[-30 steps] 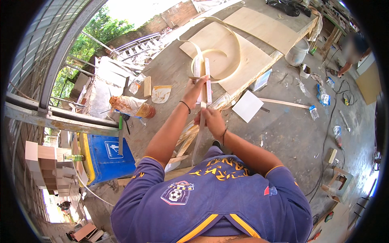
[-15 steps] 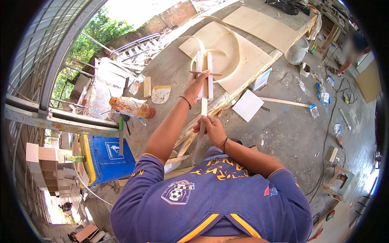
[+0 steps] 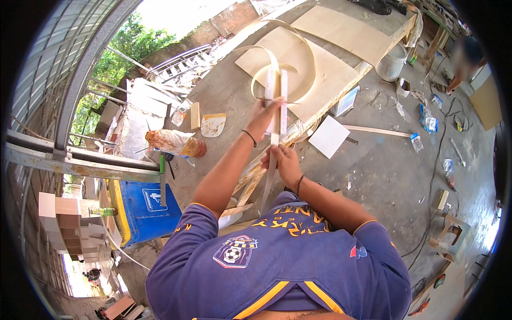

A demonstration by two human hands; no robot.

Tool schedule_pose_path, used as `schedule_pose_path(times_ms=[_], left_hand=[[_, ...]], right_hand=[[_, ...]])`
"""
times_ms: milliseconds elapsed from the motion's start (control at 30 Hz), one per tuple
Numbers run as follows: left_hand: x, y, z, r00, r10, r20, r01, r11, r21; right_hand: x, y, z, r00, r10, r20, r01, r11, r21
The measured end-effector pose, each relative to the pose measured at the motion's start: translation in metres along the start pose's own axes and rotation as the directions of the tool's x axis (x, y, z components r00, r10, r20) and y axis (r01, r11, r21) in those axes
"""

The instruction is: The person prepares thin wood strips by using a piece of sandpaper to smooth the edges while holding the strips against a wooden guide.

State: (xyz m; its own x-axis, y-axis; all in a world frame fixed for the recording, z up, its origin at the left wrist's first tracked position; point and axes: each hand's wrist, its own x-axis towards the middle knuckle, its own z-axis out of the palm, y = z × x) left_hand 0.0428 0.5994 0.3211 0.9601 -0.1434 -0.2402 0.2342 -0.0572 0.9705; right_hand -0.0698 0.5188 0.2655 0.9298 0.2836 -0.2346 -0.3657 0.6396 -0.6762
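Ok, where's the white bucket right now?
Head view, upper right: the white bucket stands on the floor beside the corner of the plywood sheets.

**Pale veneer, rough concrete**

The strip [image 3: 277, 101] pinched by the left hand [image 3: 265, 114] and right hand [image 3: 285, 162] looks like thin, pale, matt wood veneer. Beyond it lie smooth plywood sheets [image 3: 325, 69]. Right of the strip, the floor [image 3: 384, 170] is rough grey concrete.

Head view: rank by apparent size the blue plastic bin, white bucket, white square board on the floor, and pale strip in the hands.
1. Blue plastic bin, nearer the camera, so unsure.
2. Pale thin wooden strip, long but narrow, held by left hand and right hand.
3. White square board and white bucket look alike.
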Motion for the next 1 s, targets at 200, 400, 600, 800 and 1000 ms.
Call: schedule_pose_path(times_ms=[200, 400, 600, 800, 1000], left_hand=[[0.000, -0.004, -0.005, 0.997, -0.055, 0.046, 0.057, 0.997, -0.043], [0.007, 0.015, -0.024, 0.993, -0.052, 0.102, 0.060, 0.995, -0.075], [-0.005, 0.026, -0.001, 0.990, 0.040, 0.133, -0.038, 0.999, -0.013], [-0.007, 0.023, -0.003, 0.987, -0.002, 0.160, 0.002, 1.000, 0.000], [-0.009, 0.029, -0.001, 0.976, 0.051, 0.212, -0.045, 0.998, -0.034]], right_hand=[[-0.001, 0.006, -0.007, 0.999, 0.031, 0.043, -0.027, 0.996, -0.087], [-0.009, 0.005, 0.003, 0.989, 0.082, 0.119, -0.065, 0.988, -0.143], [0.003, -0.025, 0.012, 0.998, -0.054, 0.040, 0.054, 0.999, -0.003], [-0.008, -0.002, 0.005, 0.992, -0.009, 0.125, 0.024, 0.992, -0.122], [-0.012, -0.014, 0.005, 0.985, -0.020, 0.174, 0.039, 0.993, -0.110]])
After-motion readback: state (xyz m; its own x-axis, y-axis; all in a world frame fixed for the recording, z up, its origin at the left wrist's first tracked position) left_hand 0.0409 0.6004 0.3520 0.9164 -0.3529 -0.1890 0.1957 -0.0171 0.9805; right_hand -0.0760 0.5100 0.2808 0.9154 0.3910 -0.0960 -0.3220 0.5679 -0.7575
